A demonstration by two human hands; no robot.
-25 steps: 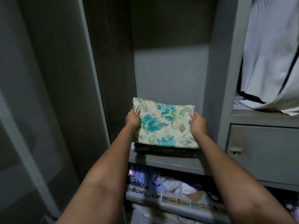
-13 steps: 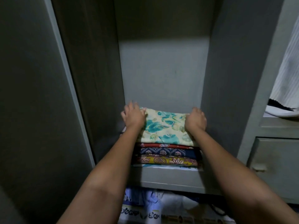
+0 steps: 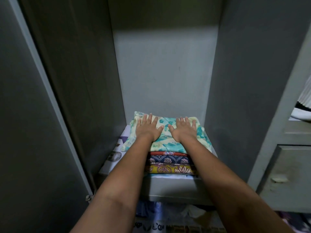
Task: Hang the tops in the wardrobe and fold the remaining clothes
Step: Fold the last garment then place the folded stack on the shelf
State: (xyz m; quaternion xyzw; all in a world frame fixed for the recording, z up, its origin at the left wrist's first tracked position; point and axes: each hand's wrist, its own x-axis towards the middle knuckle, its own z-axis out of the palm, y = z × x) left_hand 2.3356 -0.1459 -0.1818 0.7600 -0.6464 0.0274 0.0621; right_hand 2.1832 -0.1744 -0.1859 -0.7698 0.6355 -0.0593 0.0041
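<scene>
The fingers (image 3: 146,118) of the left hand (image 3: 148,130) lie straight and slightly spread, flat on the floral folded cloth (image 3: 165,142), with the thumb stretched toward the middle. The right hand (image 3: 183,132) mirrors it just beside: fingers straight and fanned, palm down on the same cloth, thumb pointing left, so the two thumb tips sit near each other but apart. Neither hand grips anything; both only press on the fabric from above.

The cloth is pale cream with teal and turquoise flowers and some yellow-green leaves, folded into a flat rectangle. It tops a small stack: under it are a thin red-orange patterned piece (image 3: 168,153), then a navy piece with medallion print (image 3: 169,159), then a mustard-yellow flowered piece (image 3: 170,169). The floral cloth overhangs the stack on its left side.

The stack rests on a grey wardrobe shelf (image 3: 168,187), lined with printed paper (image 3: 116,153) that shows at the left. The compartment's grey walls rise on the left, right and far side. Below the shelf, a lower shelf holds crumpled blue and white items (image 3: 156,211), blurred. To the right stands a grey drawer front (image 3: 289,174), and above it hangs a white ribbed garment with a dark edge (image 3: 303,108).
</scene>
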